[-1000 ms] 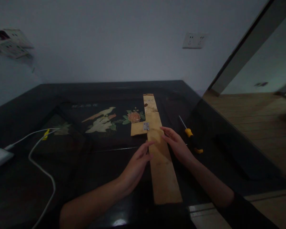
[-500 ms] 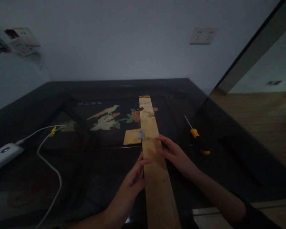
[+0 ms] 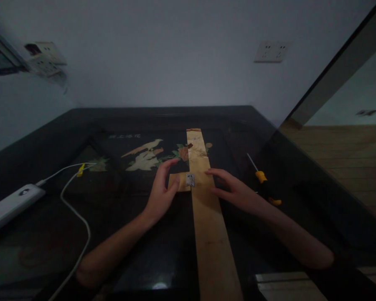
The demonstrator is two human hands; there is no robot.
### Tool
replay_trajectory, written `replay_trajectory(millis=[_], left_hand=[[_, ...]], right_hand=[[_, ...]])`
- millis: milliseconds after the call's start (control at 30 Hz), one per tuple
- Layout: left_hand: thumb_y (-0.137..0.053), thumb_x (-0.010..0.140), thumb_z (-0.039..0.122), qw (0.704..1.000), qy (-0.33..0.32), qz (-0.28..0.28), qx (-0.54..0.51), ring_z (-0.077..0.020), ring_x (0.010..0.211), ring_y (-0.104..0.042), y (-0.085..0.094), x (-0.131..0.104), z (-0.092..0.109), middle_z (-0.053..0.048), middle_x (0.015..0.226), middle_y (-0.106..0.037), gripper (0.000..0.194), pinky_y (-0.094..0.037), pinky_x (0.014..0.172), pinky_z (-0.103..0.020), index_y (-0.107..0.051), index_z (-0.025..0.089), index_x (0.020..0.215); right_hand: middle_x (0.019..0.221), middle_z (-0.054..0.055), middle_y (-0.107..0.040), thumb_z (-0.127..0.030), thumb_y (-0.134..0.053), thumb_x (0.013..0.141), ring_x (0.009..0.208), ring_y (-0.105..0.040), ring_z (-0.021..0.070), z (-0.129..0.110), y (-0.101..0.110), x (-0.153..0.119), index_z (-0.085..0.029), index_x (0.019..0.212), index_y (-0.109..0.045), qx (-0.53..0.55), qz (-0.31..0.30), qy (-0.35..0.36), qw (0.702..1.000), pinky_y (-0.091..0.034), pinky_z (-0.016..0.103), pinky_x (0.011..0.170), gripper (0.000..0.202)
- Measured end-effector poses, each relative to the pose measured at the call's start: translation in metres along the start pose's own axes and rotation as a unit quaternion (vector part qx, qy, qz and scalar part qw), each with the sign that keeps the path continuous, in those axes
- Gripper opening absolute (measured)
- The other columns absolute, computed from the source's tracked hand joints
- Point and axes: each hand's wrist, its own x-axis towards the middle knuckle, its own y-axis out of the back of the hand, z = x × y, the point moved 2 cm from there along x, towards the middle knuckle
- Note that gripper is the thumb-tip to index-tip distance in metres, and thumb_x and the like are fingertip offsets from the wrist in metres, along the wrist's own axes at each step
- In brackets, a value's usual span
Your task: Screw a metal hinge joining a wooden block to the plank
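A long wooden board (image 3: 211,234) runs away from me across the dark table. On its left side a small metal hinge (image 3: 190,180) joins it to a short wooden piece (image 3: 182,187). My left hand (image 3: 161,190) is at the short piece, its thumb over the wood and its index finger stretched past the far edge. The fingers are apart, and I cannot tell how firmly they touch. My right hand (image 3: 235,190) has its fingers spread, with the fingertips against the board's right edge. A screwdriver (image 3: 261,177) with a yellow and black handle lies to the right.
At the left, a white power strip (image 3: 15,205) lies on the table with a white cable (image 3: 77,215) and a yellow tag (image 3: 81,170). The glossy table (image 3: 163,259) carries a bird and flower picture. A wall with sockets (image 3: 272,52) stands behind it.
My left hand has left the long board's left edge and moved forward and left to the short piece. My right hand stays at the board's right edge. The view has shifted slightly.
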Motion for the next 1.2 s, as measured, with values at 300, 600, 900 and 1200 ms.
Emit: replay_trajectory(millis=[300, 600, 900, 1200], left_hand=[[-0.048, 0.088, 0.025, 0.968, -0.037, -0.127, 0.215, -0.0238, 0.117, -0.05, 0.005, 0.019, -0.056, -0.009, 0.121, -0.056, 0.033, -0.039, 0.101, -0.043, -0.051, 0.019, 0.12], [-0.064, 0.078, 0.048, 0.949, -0.048, -0.231, 0.208, -0.028, 0.122, -0.045, 0.009, 0.019, -0.054, -0.011, 0.131, -0.05, 0.065, -0.035, 0.102, -0.044, -0.042, 0.021, 0.134], [-0.068, 0.076, 0.044, 0.942, -0.065, -0.251, 0.211, -0.0273, 0.12, -0.046, 0.01, 0.019, -0.055, -0.01, 0.128, -0.049, 0.065, -0.037, 0.102, -0.044, -0.042, 0.025, 0.133], [-0.067, 0.076, 0.049, 0.933, -0.118, -0.254, 0.228, -0.0267, 0.118, -0.049, 0.014, 0.023, -0.054, -0.01, 0.125, -0.052, 0.064, -0.04, 0.1, -0.043, -0.046, 0.026, 0.131]], right_hand=[[0.103, 0.008, -0.061, -0.026, -0.071, 0.071, 0.104, -0.054, 0.0219, 0.002, -0.034, 0.067, -0.017, 0.104, -0.061, -0.135, -0.003, 0.03, 0.99, -0.043, 0.041, 0.093, 0.036], [0.106, 0.008, -0.058, -0.027, -0.074, 0.069, 0.105, -0.052, 0.0223, 0.003, -0.037, 0.069, -0.017, 0.103, -0.059, -0.157, -0.039, 0.02, 0.987, -0.042, 0.038, 0.092, 0.038], [0.105, 0.007, -0.058, -0.029, -0.073, 0.07, 0.104, -0.052, 0.0211, 0.006, -0.039, 0.069, -0.019, 0.103, -0.058, -0.145, -0.036, 0.019, 0.989, -0.043, 0.036, 0.091, 0.038], [0.105, 0.006, -0.058, -0.031, -0.074, 0.069, 0.103, -0.053, 0.0213, 0.005, -0.04, 0.068, -0.019, 0.103, -0.058, -0.145, -0.03, 0.012, 0.989, -0.043, 0.036, 0.088, 0.039]])
